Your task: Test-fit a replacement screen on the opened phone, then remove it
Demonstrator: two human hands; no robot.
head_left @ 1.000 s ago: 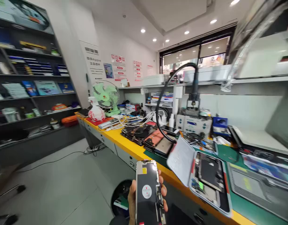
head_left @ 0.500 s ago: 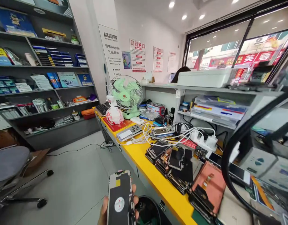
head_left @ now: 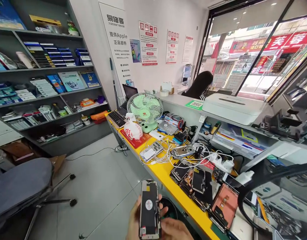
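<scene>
A phone screen (head_left: 148, 218) is held upright low in the middle of the head view, its back towards me. That back is black with a silvery frame, a yellow patch near the top and a round white sticker. My left hand (head_left: 134, 218) wraps round it, thumb side on the left edge and fingertips showing past the right edge. My right hand (head_left: 177, 229) meets the lower right edge with its fingers; their tips are partly hidden. To the right, stacks of similar phone screens (head_left: 199, 181) lie on the yellow desk (head_left: 165, 173).
A green fan (head_left: 145, 113), a white-and-red plastic bag (head_left: 133, 130) and tangled white cables (head_left: 165, 153) stand or lie farther along the desk. A black bin (head_left: 170, 206) is below its edge. A black curved arm (head_left: 243, 193) crosses at right; an office chair (head_left: 26, 180) stands left. Someone sits behind the counter.
My right hand has come into view and reached the phone screen's lower right edge. The phone screen and left hand now appear farther right, and the view has shifted.
</scene>
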